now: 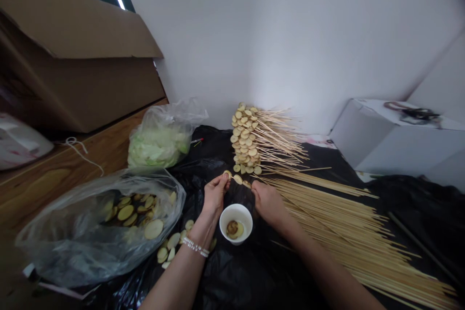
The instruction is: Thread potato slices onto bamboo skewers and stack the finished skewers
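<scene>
Pinching a potato slice (227, 173) with left hand (214, 193), closing right hand (268, 202) on the thin stick (232, 176), can't tell exact finger placement there; holding threaded slices (238, 179) between both hands, just beyond the white cup (236, 207) and in front of the piled filled sticks (247, 138). For clean threading, best keep stick level, push through slice middle with slow, steady pressure, maybe twist slightly against splitting, keep fingertips clear of stick's tip, leave even gaps
</scene>
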Demonstrator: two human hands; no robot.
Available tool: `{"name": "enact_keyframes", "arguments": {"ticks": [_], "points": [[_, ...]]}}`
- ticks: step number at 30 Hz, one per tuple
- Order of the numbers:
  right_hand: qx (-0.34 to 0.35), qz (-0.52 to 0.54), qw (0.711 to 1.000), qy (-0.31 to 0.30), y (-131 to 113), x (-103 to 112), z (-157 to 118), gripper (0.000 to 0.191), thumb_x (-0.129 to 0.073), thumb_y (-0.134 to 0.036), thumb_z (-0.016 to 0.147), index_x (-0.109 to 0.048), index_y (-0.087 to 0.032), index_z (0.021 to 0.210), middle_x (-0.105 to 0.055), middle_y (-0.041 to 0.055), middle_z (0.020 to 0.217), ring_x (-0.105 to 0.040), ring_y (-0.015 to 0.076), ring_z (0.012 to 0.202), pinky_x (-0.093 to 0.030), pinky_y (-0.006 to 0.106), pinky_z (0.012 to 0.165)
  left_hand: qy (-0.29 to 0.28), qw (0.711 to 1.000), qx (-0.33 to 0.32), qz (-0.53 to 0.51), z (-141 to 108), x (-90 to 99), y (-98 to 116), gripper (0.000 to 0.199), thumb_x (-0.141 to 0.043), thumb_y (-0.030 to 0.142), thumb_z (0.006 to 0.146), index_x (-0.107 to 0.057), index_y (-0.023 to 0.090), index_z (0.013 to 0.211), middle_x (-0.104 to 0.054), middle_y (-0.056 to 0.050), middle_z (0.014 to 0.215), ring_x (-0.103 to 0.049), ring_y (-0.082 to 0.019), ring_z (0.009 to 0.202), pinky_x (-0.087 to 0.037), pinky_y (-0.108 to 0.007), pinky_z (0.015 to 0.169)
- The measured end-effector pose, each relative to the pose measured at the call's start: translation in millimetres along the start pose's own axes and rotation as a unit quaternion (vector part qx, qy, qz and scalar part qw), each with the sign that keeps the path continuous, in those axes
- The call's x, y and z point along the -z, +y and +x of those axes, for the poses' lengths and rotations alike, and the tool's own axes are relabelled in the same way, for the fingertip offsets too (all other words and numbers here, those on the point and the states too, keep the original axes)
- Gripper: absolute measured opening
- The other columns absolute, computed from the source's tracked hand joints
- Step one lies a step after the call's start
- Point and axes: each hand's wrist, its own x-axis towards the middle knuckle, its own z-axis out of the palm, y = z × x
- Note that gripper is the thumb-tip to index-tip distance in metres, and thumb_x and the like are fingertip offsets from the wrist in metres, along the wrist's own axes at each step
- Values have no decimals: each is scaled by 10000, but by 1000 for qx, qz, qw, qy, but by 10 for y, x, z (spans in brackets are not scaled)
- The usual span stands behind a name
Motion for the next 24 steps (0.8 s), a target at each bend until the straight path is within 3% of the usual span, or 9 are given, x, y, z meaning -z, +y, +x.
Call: {"name": "enact_keyframes", "arguments": {"ticks": [7,14,21,24], "points": [[-5,93,994,-51,36,40,26,219,-420,-162,878,-528,-195,690,-605,9,662,-518,129,629,-289,225,595,-15,1000,10,-1,-16,-6,13,386,-859,406,447,-724,123,673,-654,-29,656,-528,-79,577,-390,-210,573],[1,4,1000,-2,5,-6,-2,180,-394,-155,884,-554,-193,810,-636,35,751,-516,143,642,-258,252,595,-4,1000,7,1,-26,-24,10,395,-863,411,430,-720,119,654,-643,-27,633,-526,-77,569,-385,-204,565],[-13,122,990,-63,53,26,37,222,-428,-164,863,-514,-189,661,-569,-2,626,-495,127,611,-285,224,579,-28,999,14,7,-30,-20,-4,393,-861,421,433,-719,122,646,-649,-32,645,-532,-83,580,-394,-203,562],[-12,91,995,-33,62,13,31,193,-417,-153,864,-540,-185,719,-585,9,658,-494,130,617,-284,233,591,-23,1000,13,11,-39,-31,-8,397,-859,424,432,-719,118,642,-642,-30,629,-525,-80,568,-385,-202,552]]}}
